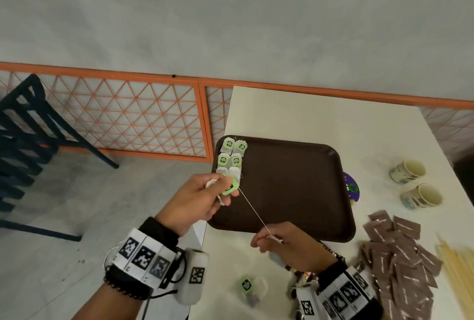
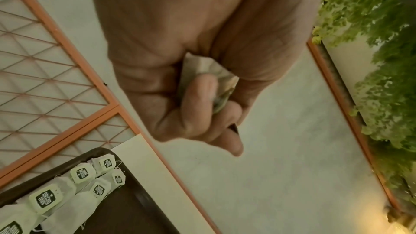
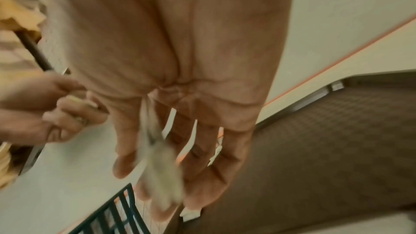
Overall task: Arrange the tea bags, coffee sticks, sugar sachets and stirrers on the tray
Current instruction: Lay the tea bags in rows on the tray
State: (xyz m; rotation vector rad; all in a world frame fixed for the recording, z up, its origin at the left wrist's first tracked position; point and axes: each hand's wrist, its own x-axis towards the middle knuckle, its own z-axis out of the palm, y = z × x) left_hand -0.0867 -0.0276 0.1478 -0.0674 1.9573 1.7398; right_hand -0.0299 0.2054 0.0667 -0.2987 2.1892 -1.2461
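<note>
White table [image 1: 307, 119] | left hand [image 1: 195, 201] fingers clamp tea bag [image 1: 229, 186] | right hand [image 1: 289, 245] fingers pinch string [image 1: 252, 209]

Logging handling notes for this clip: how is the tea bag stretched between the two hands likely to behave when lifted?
Probably light and floppy: the tea bag hangs limp from the right hand. Its thin string runs taut to the green tag pinched by the left hand, so it may swing or snag. The paper looks easily torn.

A grey wall [image 1: 230, 12] rises above an orange lattice panel [image 1: 123, 112]; left of the panel stand dark chairs [image 1: 23, 135] on grey floor [image 1: 77, 255], right of it a white table [image 1: 320, 119]; what looks like foliage [image 2: 371, 15] hangs beyond
</note>
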